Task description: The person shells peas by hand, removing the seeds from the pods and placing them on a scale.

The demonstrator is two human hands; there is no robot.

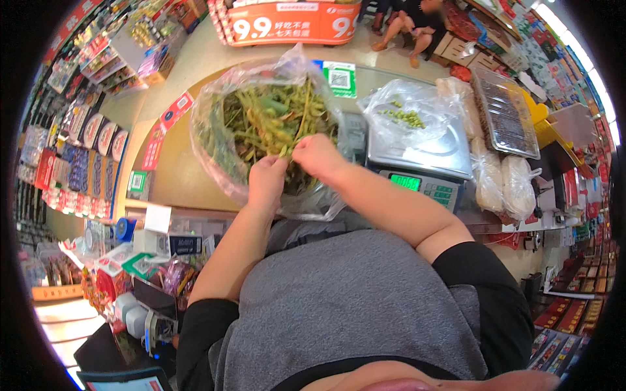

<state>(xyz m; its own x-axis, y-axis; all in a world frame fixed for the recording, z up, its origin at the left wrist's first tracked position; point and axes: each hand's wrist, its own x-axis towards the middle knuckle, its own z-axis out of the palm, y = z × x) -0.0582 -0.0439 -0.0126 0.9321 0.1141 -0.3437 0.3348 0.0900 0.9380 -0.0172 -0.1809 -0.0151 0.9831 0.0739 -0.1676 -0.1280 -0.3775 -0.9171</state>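
A large clear plastic bag [208,163] stands open on the counter, full of green and yellowish bean plants [264,117] with stalks and pods. Over the near side of the bag, my left hand [266,178] and my right hand [318,155] meet, fingertips pinched on a small green bean pod [286,150]. The fingers partly cover the pod. To the right, loose shelled green beans [410,118] lie in a thin plastic bag [386,97] on the steel pan of a digital scale [415,159], whose display is lit green.
Right of the scale are a clear lidded plastic box [506,112] and wrapped pale packages [518,190]. Payment code cards [340,80] lie on the counter [168,188]. Boxes and small goods crowd the lower left. A seated person [411,29] is beyond the counter.
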